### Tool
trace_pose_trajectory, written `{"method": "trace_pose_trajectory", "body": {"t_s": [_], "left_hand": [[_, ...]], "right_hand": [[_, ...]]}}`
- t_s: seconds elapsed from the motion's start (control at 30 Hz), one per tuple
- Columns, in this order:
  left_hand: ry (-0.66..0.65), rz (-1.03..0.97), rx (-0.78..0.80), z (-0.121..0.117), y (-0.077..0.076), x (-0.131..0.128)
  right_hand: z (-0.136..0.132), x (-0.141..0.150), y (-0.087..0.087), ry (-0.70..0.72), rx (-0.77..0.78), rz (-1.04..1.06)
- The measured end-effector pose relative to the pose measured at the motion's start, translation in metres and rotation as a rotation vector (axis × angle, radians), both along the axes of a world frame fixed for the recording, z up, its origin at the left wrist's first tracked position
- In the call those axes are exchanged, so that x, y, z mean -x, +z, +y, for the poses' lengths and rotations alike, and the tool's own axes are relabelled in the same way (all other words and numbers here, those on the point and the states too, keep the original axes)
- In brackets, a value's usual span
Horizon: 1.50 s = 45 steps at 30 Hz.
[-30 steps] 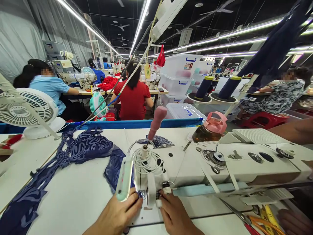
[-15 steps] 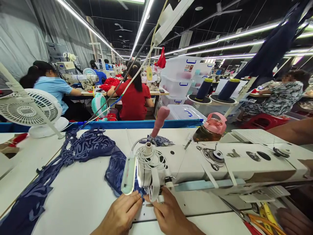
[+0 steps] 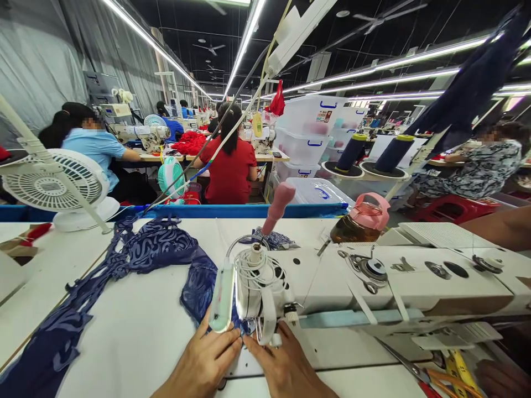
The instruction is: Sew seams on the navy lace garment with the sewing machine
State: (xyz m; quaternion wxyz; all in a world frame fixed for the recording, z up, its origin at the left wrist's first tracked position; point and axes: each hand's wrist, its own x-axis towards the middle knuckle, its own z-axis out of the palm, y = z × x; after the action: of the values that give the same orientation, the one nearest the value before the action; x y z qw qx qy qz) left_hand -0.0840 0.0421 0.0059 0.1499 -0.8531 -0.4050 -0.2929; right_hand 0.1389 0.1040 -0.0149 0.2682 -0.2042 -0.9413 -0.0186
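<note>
**Spotter:** What have you got under the needle?

**Operator:** I've got both hands at the foot of the sewing machine [image 3: 332, 282]. My left hand [image 3: 207, 362] lies flat, its fingers spread and pressing the blue fabric [image 3: 199, 287] onto the table [image 3: 136, 331]. My right hand [image 3: 286, 367] has its fingertips bunched together just below the presser foot [image 3: 265, 331], touching the edge of the cloth. Whether it truly pinches the cloth I cannot tell; the machine head hides the contact.

**Spotter:** Where does the rest of the cloth run?

**Operator:** It trails left and back from the needle across the table, in a long bunched chain toward the fan [image 3: 50, 188].

**Spotter:** What worries you?

**Operator:** Mostly my fingers. Both sets sit very near the needle, the right ones almost touching the foot. If the machine runs while they are that close, I judge a fingertip could be caught.

**Spotter:** And the cloth?

**Operator:** The lamp [image 3: 222, 298] blocks part of my view of the seam, so I could feed it crooked without noticing. The trailing chain might drag or snag and pull the piece off line.

**Spotter:** Anything on the right?

**Operator:** Scissors [image 3: 418, 373] lie near the table edge, by my right forearm. A careless sweep could knock them off. The bottle [image 3: 363, 221] behind the machine stands well apart, so I count it as no risk.
</note>
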Motion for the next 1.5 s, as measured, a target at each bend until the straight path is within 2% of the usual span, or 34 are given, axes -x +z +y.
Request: {"method": "trace_pose_trajectory", "body": {"t_s": [0.17, 0.33, 0.47, 0.6, 0.73, 0.9, 1.1, 1.23, 1.43, 1.5], "left_hand": [[0.012, -0.023, -0.025, 0.001, 0.000, -0.003], [0.006, -0.031, -0.041, 0.000, 0.002, -0.004], [0.014, -0.043, -0.034, 0.000, -0.001, -0.003], [0.006, -0.056, 0.007, 0.000, -0.004, -0.002], [-0.007, -0.053, 0.024, 0.000, -0.003, 0.000], [-0.010, -0.048, 0.017, 0.000, -0.003, 0.000], [0.020, -0.106, -0.009, 0.000, -0.005, -0.003], [0.006, -0.069, -0.017, 0.001, -0.002, -0.001], [0.052, -0.118, -0.010, 0.000, -0.015, -0.002], [0.050, -0.118, -0.009, -0.001, -0.014, -0.003]], "right_hand": [[0.000, 0.002, 0.009, -0.037, 0.017, 0.083], [0.006, 0.006, 0.015, -0.097, -0.081, 0.099], [0.009, 0.011, 0.008, -0.099, -0.102, 0.023], [0.007, 0.013, 0.000, -0.084, -0.046, 0.041], [0.007, 0.013, 0.000, -0.098, 0.036, 0.056], [0.012, 0.017, -0.012, -0.113, 0.050, 0.072], [0.013, 0.019, -0.032, -0.154, -0.021, 0.127], [0.012, 0.019, -0.032, -0.163, -0.075, 0.128], [0.012, 0.016, -0.033, -0.143, -0.163, 0.115], [0.012, 0.015, -0.035, -0.133, -0.216, 0.099]]}}
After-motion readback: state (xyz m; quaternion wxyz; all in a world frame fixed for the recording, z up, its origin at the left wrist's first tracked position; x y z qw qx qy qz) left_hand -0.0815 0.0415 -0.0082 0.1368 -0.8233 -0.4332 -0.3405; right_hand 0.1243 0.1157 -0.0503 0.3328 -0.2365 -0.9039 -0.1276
